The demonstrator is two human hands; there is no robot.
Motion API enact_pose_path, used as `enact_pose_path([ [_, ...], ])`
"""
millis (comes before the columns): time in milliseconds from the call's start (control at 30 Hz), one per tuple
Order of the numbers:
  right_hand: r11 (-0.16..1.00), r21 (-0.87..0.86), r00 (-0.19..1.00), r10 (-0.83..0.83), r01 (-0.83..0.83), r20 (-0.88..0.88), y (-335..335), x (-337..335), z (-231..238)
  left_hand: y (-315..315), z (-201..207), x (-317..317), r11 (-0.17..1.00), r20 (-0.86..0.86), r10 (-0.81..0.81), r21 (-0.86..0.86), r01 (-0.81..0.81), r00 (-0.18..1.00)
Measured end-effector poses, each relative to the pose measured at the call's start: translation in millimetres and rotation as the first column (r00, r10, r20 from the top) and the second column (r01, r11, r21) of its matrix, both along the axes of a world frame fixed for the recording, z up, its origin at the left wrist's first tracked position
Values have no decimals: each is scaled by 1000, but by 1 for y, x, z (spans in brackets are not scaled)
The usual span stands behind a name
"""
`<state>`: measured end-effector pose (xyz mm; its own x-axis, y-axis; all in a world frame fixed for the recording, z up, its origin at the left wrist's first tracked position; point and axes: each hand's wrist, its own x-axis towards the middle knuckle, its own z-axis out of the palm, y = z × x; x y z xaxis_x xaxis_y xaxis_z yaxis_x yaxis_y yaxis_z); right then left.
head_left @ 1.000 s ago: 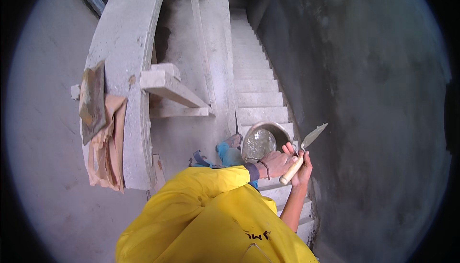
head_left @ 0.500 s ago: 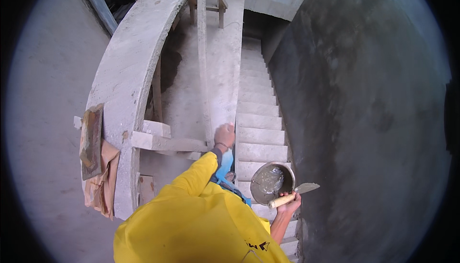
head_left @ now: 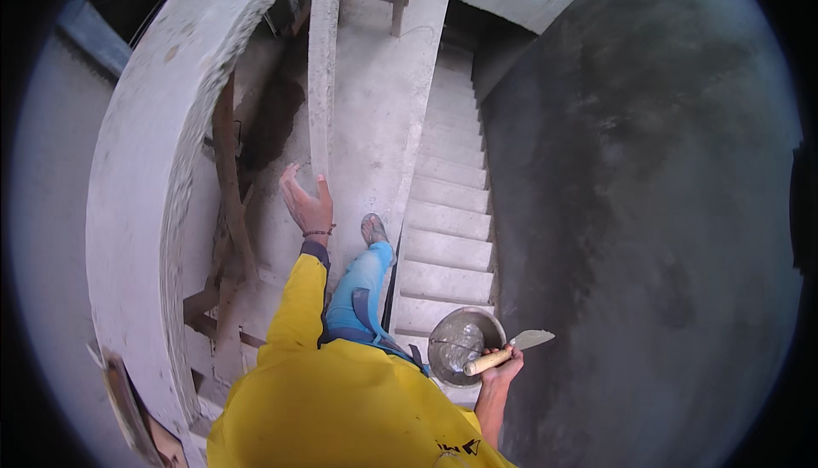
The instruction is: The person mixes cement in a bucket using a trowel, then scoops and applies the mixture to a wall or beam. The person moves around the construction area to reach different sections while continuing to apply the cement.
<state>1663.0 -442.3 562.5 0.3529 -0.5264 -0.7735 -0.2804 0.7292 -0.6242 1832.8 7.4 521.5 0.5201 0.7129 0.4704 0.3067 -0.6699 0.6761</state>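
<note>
Trowel, wooden-handled with a flat grey steel blade (head_left: 509,350), sits in my right hand (head_left: 501,366), low and right of my body, just over the concrete stair treads (head_left: 447,246). Fingers wrapped tight round the handle. Long axis runs roughly left-right: handle end toward my body, blade tip pointing out at the dark grey rendered wall (head_left: 648,212), tilted slightly up. Blade looks flat-ish, face up, probably so nothing slides off it.

Same hand also seems to carry the round dull metal pan (head_left: 462,344): the trowel handle lies across its rim and the pan hangs just beside my knuckles. Can't tell exactly how the fingers catch the rim. Pan mouth faces up, so contents stay put.

Left hand (head_left: 307,204) is out in front, fingers spread apart, palm down, holding nothing. It hovers near the upright pale timber post (head_left: 322,67), likely for balance on the steps. Not clear if it touches the post.

My foot (head_left: 373,229), below blue trousers, is planted on a tread. Yellow jacket sleeve (head_left: 298,306) runs up to the left wrist. Curved concrete beam (head_left: 145,187) sweeps down on the left.
</note>
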Motion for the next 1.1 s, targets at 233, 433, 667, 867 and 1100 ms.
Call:
enact_pose_path([
  [233, 973, 40, 973, 228, -227, -27, 65, 172, -62, -5, -7, 37, 971, -440, -133, -236, 29, 888],
  [433, 929, 40, 928, 364, -368, 79, 161, 344, -142, -42, -12, 39, 979, -229, -22, 192, 67, 973],
  [667, 800, 7, 791, 592, -600, 157, 259, 533, -245, -80, -257, 207, 829, -278, -65, -549, -104, 958],
  [867, 524, 126, 537, 795, -842, 283, 341, 659, -360, 37, -500, 279, 856, -426, -177, -512, -75, 887],
  [1100, 391, -18, 391, 920, -920, -25, 446, 742, -434, 187, -474, 207, 655, -636, -333, -687, -314, 696],
])
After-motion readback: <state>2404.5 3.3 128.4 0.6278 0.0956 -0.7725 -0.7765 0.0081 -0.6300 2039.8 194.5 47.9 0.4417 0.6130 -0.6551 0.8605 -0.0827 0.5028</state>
